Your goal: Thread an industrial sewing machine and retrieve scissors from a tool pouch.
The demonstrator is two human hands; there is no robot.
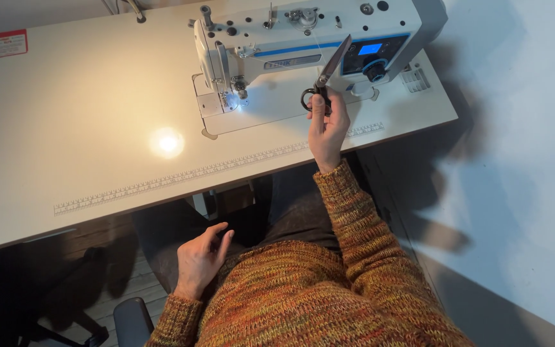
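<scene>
Black-handled scissors point(324, 76) in right hand point(326, 128) grip, blades up.

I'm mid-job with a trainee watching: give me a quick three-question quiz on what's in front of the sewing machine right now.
1. True or false: the right hand holds the scissors with the blades pointing up towards the sewing machine.
2. Where is the left hand? A) on the white table B) low by the lap, off the table C) on the machine's dial
3. Fill in: a printed ___ runs along the table's front edge.

Key
1. True.
2. B; it holds nothing.
3. Ruler.
</scene>
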